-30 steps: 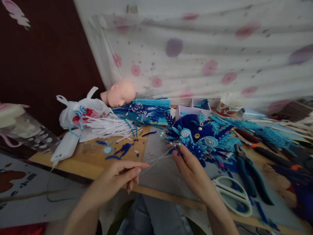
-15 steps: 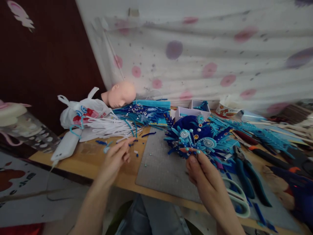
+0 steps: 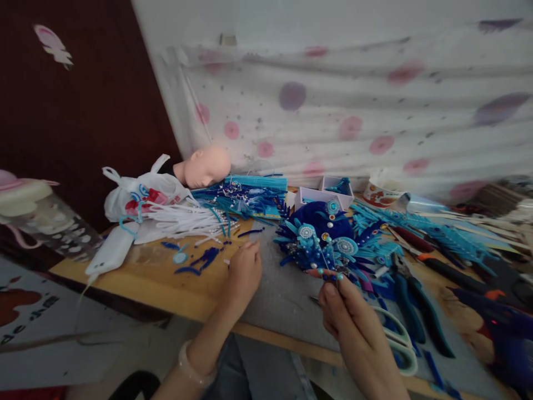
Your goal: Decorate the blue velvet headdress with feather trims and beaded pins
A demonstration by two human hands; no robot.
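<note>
My right hand point(image 3: 350, 316) is closed in a pinch on a thin beaded piece point(image 3: 328, 276) with small turquoise and dark blue beads, held in front of the ornament. Behind it lies a blue feathery headpiece point(image 3: 318, 222) with round pearl-edged medallions and gems. My left hand point(image 3: 245, 272) has its fingers curled together over the left edge of the grey mat point(image 3: 283, 303). Its fingertips are turned away, so what they hold, if anything, is hidden. Dark blue pieces point(image 3: 204, 260) and a pale blue disc point(image 3: 180, 257) lie left of it.
Mint-handled scissors point(image 3: 410, 358), teal-handled pliers point(image 3: 431, 319) and a blue glue gun point(image 3: 495, 328) lie at the right. White strips point(image 3: 179, 219), a plastic bag point(image 3: 120, 194), a power bank-like white block point(image 3: 111, 250) and a mannequin head point(image 3: 208, 165) are at the left and back.
My left hand has moved right, from the small loose beads to the mat's edge, its fingers now curled in. The right hand keeps its pinch on the beaded piece. The view has shifted slightly.
</note>
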